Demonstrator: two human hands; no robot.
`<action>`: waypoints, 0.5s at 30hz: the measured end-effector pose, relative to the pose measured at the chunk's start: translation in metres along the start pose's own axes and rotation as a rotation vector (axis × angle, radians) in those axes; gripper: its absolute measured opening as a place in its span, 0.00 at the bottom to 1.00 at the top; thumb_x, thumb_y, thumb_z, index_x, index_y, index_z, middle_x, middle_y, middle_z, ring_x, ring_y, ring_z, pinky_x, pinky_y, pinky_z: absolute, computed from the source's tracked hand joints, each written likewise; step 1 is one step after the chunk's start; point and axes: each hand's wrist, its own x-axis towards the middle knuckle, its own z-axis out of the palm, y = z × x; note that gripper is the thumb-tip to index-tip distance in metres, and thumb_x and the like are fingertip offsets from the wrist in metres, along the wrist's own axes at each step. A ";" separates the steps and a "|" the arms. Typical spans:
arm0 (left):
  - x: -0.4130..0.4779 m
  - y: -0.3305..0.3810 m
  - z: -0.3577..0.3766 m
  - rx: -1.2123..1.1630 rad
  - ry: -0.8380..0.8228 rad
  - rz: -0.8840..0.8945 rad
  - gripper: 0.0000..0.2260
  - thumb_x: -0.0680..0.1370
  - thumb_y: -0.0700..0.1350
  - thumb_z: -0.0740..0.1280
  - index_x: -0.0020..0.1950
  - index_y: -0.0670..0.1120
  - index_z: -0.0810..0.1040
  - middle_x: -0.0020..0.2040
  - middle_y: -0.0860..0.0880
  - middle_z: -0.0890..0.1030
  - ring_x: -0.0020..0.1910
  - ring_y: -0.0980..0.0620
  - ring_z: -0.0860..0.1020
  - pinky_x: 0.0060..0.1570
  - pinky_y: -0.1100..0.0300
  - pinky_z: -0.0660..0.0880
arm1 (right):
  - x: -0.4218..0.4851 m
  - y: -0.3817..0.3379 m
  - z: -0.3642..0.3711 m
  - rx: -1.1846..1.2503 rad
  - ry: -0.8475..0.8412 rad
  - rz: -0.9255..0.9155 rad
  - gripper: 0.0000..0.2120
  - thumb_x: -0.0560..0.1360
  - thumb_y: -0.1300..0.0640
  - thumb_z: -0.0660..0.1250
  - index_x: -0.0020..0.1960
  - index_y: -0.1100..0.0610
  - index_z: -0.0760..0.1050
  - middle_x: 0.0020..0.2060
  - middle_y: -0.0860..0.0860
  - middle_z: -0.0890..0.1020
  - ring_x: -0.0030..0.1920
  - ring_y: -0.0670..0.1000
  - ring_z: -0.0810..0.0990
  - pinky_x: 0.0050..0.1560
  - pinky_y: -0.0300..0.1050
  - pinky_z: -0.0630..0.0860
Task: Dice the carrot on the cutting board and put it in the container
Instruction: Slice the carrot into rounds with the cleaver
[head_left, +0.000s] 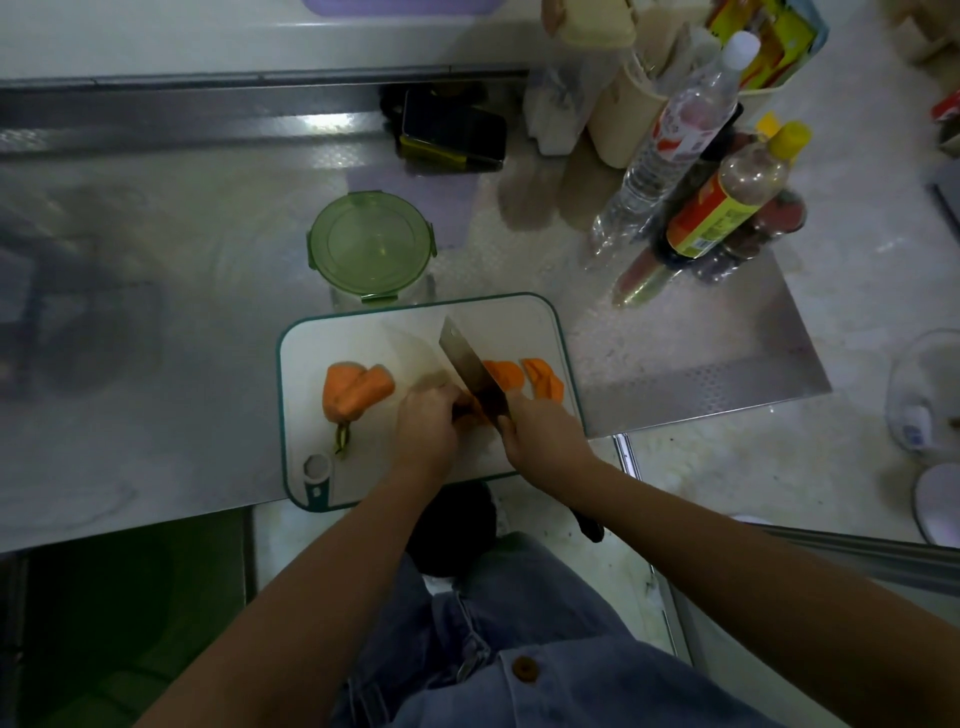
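The silver metal table (182, 322) fills the view, with broad bare surface to the left of the work area. The white rectangular plastic cutting board with a teal rim (363, 322) lies at the table's front edge, its near left corner reaching that edge. Just behind the board's far edge stands the round clear container with a green clip lid (371, 244), lid on. A group of tall clear plastic bottles (670, 156) stands well to the right, and a strip of bare metal separates it from the board.

The left hand (428, 426) curls its fingers over the carrot piece (470, 408) near the middle of the board. The right hand (540, 431) grips the handle of the broad steel cleaver (465, 358), whose blade stands against that piece.

The large orange carrot chunk (356, 389), thick and blunt, lies on the board's left half. The cut carrot slices (543, 379) lie right of the blade, close to the board's right rim. A small green stem scrap (342, 436) lies just below the chunk.
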 end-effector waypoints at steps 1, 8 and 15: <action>0.000 0.000 0.000 0.014 -0.002 -0.003 0.04 0.74 0.42 0.70 0.46 0.48 0.84 0.45 0.48 0.82 0.45 0.51 0.75 0.44 0.63 0.67 | 0.003 -0.001 0.002 -0.007 -0.004 0.009 0.12 0.80 0.55 0.56 0.61 0.59 0.68 0.45 0.57 0.79 0.43 0.58 0.79 0.38 0.48 0.72; 0.001 0.000 -0.004 0.027 -0.017 0.050 0.06 0.71 0.40 0.71 0.42 0.50 0.84 0.44 0.48 0.83 0.45 0.47 0.77 0.44 0.59 0.69 | 0.011 -0.004 0.014 0.076 0.051 0.038 0.14 0.81 0.54 0.56 0.64 0.58 0.67 0.43 0.57 0.80 0.41 0.58 0.80 0.38 0.50 0.76; 0.001 -0.010 0.000 0.082 -0.043 -0.021 0.01 0.70 0.41 0.70 0.39 0.46 0.81 0.44 0.47 0.80 0.45 0.47 0.77 0.45 0.55 0.73 | 0.007 0.004 -0.001 0.176 0.118 -0.007 0.22 0.80 0.55 0.58 0.72 0.57 0.61 0.54 0.59 0.79 0.50 0.60 0.78 0.44 0.53 0.77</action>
